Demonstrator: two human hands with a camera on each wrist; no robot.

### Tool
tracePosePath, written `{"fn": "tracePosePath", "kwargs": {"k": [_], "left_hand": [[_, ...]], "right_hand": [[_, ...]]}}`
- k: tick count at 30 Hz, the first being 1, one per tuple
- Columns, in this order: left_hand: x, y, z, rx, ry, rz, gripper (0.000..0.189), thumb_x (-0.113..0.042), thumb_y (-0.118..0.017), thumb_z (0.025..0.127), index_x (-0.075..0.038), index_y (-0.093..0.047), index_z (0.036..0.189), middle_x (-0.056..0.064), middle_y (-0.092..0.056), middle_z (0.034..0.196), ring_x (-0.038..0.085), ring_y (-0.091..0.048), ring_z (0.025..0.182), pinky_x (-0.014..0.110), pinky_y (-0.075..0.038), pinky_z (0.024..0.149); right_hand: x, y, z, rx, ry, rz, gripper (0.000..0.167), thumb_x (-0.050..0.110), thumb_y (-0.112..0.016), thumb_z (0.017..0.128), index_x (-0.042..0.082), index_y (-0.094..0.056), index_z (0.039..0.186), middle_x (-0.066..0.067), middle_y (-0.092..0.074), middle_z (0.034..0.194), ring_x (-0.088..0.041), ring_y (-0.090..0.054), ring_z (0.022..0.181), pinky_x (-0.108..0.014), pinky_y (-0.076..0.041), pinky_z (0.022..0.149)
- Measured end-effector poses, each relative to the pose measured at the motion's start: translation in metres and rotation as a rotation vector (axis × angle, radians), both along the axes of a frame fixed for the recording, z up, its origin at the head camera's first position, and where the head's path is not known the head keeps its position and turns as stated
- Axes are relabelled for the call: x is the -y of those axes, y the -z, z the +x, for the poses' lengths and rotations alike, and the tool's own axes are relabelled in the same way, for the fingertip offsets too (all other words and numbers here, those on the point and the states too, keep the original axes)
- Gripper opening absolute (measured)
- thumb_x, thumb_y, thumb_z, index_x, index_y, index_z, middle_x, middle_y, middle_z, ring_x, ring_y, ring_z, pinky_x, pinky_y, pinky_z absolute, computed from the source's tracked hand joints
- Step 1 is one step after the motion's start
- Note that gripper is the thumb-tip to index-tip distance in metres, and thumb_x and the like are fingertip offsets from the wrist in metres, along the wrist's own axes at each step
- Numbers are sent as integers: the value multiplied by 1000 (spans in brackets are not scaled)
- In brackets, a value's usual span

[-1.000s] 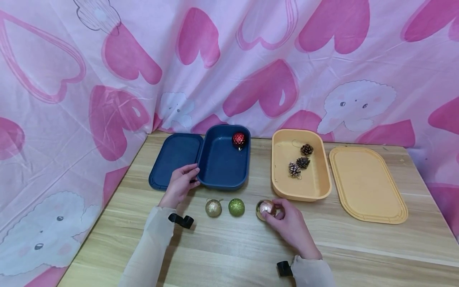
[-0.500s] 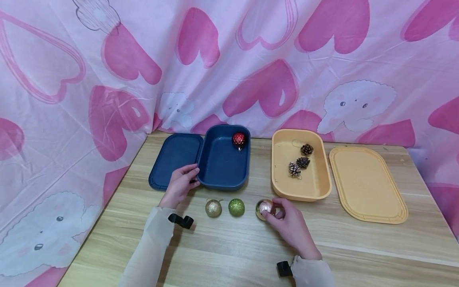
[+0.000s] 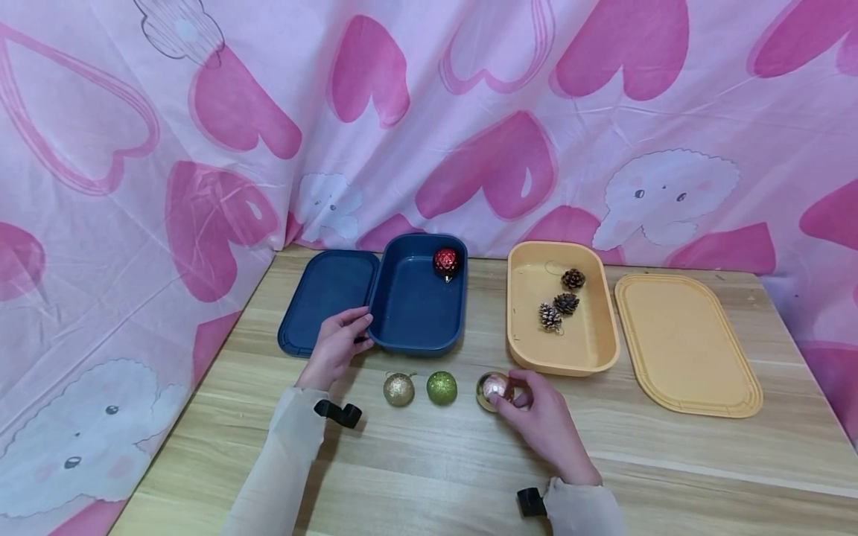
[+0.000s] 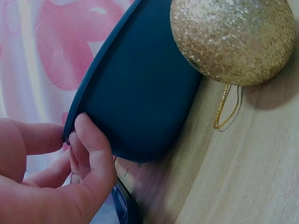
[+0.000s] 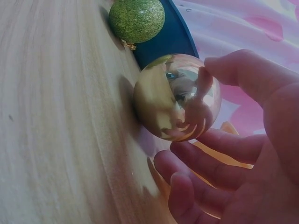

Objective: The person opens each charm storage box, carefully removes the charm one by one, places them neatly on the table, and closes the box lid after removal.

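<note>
My left hand [image 3: 337,345] pinches the near-left rim of a dark blue box [image 4: 135,88] between thumb and fingers. A red bauble [image 3: 445,262] lies in the box's far right corner. With thumb and fingertips, my right hand [image 3: 544,417] holds a shiny gold bauble [image 5: 175,100] low over the wooden table. To its left, a glittery green bauble [image 3: 442,388] and a glittery gold bauble [image 3: 399,389] with a gold loop sit in a row in front of the blue box. The gold glitter one looms large in the left wrist view.
A blue lid [image 3: 328,298] lies left of the blue box. Toward the right stands a yellow box [image 3: 526,350] with pine cones [image 3: 566,303] inside, and a yellow lid [image 3: 687,342] lies beyond it. A pink heart-patterned curtain [image 3: 482,164] hangs behind the table [image 3: 402,476].
The shiny gold bauble has shifted very slightly left in my right fingers. My left hand stays on the blue box's rim.
</note>
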State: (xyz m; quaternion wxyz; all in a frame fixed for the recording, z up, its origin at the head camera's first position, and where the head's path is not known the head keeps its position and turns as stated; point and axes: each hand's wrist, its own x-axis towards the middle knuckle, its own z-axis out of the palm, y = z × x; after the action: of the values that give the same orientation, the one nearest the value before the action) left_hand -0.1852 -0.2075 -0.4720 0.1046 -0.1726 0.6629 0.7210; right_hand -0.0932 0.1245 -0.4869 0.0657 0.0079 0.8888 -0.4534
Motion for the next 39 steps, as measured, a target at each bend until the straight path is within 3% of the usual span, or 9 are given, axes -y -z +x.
{"fn": "tracePosePath", "kwargs": {"k": [12,19,24,29,39], "left_hand": [[0,0,0,1,-2,1,44,-11,-55,98,-1,-46,140,-1,-56,95,6,-54,70,19,-54,65],[0,-1,0,1,-2,4,44,-10,-55,98,0,-46,140,0,-56,96,7,-54,70,19,-54,65],[0,-1,0,2,-2,3,44,-11,-56,97,0,-46,139,0,-56,95,7,-54,70,19,-54,65],[0,-1,0,0,0,-5,44,-11,-56,97,-1,-47,139,0,-56,96,7,-54,71,20,-54,66],[0,0,0,5,-3,0,44,-11,-56,98,-2,-47,140,-1,-55,94,7,-54,71,19,-54,65]], "right_hand": [[-1,-5,1,19,7,7,57,34,-77,80,6,-58,126,-3,-62,86,-12,-54,78,-25,-44,69],[-1,-5,0,1,-9,19,60,38,-76,81,6,-57,127,-6,-64,98,-15,-56,83,-26,-45,71],[3,-3,-1,-55,-39,21,60,35,-78,79,7,-57,128,-8,-64,114,-21,-59,98,-37,-49,85],[12,-5,-3,-160,-102,13,61,28,-80,77,3,-56,127,-14,-59,126,-31,-54,117,-51,-43,102],[27,-9,-9,-275,-191,55,70,23,-82,74,8,-52,136,-13,-47,143,-35,-40,133,-57,-34,110]]}}
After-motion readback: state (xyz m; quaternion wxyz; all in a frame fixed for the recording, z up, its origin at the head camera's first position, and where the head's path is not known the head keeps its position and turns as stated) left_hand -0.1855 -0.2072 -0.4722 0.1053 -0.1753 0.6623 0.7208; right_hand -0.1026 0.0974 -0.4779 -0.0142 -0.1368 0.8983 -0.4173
